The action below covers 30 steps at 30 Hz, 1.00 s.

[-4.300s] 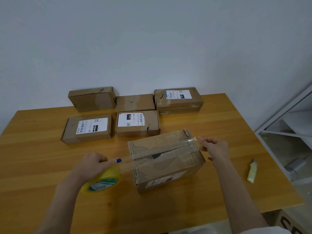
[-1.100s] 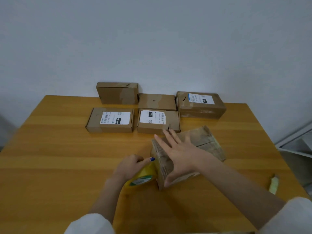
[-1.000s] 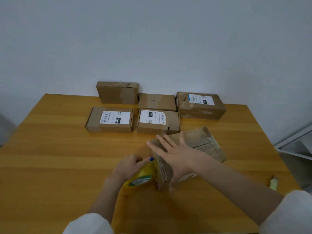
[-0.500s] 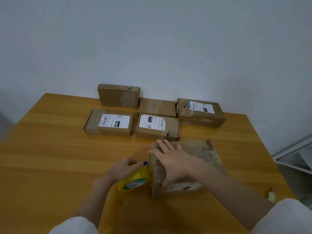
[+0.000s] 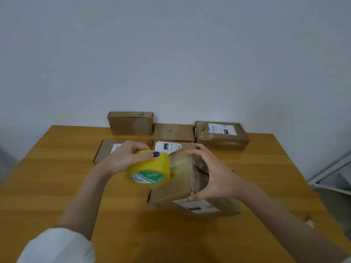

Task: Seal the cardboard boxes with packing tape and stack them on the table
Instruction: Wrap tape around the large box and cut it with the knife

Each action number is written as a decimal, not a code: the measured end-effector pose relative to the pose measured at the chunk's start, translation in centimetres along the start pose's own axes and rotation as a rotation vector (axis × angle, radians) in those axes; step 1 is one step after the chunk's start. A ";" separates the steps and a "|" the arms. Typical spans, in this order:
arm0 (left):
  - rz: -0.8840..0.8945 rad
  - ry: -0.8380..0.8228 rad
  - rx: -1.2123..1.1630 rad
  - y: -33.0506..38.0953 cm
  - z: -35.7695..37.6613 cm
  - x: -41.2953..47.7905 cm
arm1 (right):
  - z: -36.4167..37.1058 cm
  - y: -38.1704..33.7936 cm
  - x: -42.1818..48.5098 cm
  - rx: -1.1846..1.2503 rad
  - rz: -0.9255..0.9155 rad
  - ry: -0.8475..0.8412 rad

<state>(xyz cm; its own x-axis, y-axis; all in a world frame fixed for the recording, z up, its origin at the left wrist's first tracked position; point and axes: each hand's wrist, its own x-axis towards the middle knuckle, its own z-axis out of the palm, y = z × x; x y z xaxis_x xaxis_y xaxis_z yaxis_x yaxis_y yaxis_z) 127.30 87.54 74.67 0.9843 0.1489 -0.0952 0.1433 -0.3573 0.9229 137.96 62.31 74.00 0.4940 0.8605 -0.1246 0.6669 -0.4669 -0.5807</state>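
A worn cardboard box is tipped up on the wooden table, its left face turned toward me. My right hand grips its upper edge, thumb low on the near side and fingers over the far corner. My left hand holds a yellow roll of packing tape just left of the box. A clear strip of tape runs from the roll onto the box's face.
Several smaller cardboard boxes lie behind: one upright at the back left, a flat one, a labelled one at the right, two labelled ones partly hidden by my hands. A white rack stands at the right.
The box has been tipped up and turned. My left hand has lifted the roll off the table and pulled tape over the box's side. My right hand changed from pressing flat to gripping the edge.
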 end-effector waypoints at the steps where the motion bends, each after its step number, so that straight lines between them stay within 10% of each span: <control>1: 0.008 -0.002 0.034 0.8 -0.1 0.5 | 0.1 0.2 -0.2 0.034 -0.001 0.028; 12: 0.038 -0.152 0.610 9.9 2.4 7.6 | 1.8 3.7 -1.8 0.240 0.097 0.151; 30: 0.097 -0.235 0.783 12.8 9.0 8.9 | 0.2 6.5 -2.4 0.253 0.218 0.036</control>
<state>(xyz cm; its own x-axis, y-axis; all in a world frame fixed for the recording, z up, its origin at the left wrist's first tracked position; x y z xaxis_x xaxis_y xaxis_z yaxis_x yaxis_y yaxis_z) 138.86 76.01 82.31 0.9795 -0.0819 -0.1842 0.0012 -0.9113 0.4118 140.97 57.23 70.41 0.6321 0.7360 -0.2424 0.3861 -0.5703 -0.7251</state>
